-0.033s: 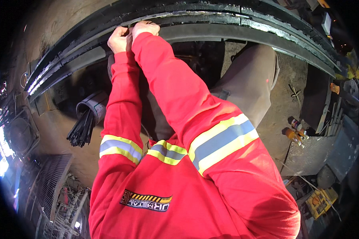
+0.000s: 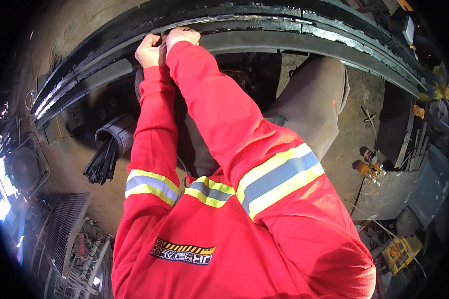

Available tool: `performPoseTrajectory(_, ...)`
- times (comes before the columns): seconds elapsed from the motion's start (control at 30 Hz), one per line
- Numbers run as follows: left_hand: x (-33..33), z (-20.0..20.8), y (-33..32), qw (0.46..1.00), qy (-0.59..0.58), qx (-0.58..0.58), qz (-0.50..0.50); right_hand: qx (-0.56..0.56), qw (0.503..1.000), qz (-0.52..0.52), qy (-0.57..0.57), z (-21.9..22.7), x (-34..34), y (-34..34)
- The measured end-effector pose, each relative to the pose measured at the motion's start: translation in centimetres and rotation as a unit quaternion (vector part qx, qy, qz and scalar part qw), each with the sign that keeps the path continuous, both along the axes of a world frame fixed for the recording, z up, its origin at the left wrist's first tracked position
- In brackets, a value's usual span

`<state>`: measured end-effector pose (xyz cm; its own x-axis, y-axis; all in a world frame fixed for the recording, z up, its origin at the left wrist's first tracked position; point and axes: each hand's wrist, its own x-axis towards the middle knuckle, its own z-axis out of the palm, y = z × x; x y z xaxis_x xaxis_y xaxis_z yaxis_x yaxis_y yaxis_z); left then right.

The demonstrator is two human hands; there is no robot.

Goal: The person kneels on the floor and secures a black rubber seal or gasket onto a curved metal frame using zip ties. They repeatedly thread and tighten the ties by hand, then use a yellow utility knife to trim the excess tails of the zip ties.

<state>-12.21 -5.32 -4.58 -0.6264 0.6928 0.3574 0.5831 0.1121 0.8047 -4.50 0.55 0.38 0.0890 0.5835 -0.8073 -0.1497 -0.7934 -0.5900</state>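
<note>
I'm looking through a single view here, the head camera, the left of the pair worn on the person's head. It faces steeply down and forward over the red sleeves, so the chest fills the lower edge, very near the lens. The fisheye bends the long dark steel beam (image 2: 284,37) into an arc across the top, where both hands meet. The rim takes in the dirt floor (image 2: 354,124) well below. No second view to share with.
</note>
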Motion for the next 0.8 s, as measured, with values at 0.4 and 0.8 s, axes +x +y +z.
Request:
performPoseTrajectory(0.4, 0.3, 2.0, 0.0, 0.996, 0.072, -0.058, -0.013, 0.141, 0.968, -0.095, 0.182, -2.7, -0.2, -2.2)
performPoseTrajectory(0.8, 0.9, 2.5, 0.1, 0.996, 0.077, -0.035, -0.017, 0.114, 0.969, 0.154, 0.155, -8.7, -1.9, 1.1)
